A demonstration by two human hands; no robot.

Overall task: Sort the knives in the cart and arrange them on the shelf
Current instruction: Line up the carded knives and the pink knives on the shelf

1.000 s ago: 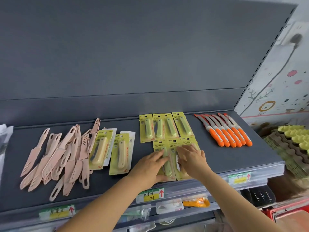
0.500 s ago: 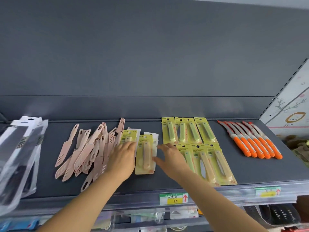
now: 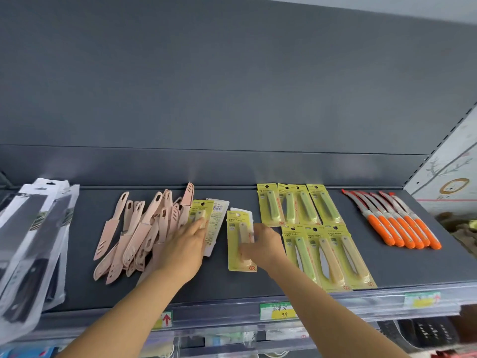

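Observation:
A dark grey shelf [image 3: 211,285] holds sorted knives. My left hand [image 3: 184,245] lies with straight fingers on a yellow carded fruit knife pack [image 3: 200,211] beside a heap of pink sheathed knives [image 3: 139,233]. My right hand [image 3: 263,248] rests on another yellow knife pack [image 3: 238,262] lying alone mid-shelf. To its right, yellow packs lie in a back row [image 3: 299,205] and a front row [image 3: 333,254]. Orange-handled knives [image 3: 397,223] lie side by side at the far right. The cart is out of view.
Large knives in black and clear packaging [image 3: 31,241] lean at the shelf's left end. A white card [image 3: 216,218] lies under the left pack. Price tags [image 3: 277,311] line the shelf's front rail. Lower shelves with goods show below.
Both hands left the front row of yellow packs and moved left. The left hand now lies on the pack by the pink knives, the right on the lone pack. The view panned left.

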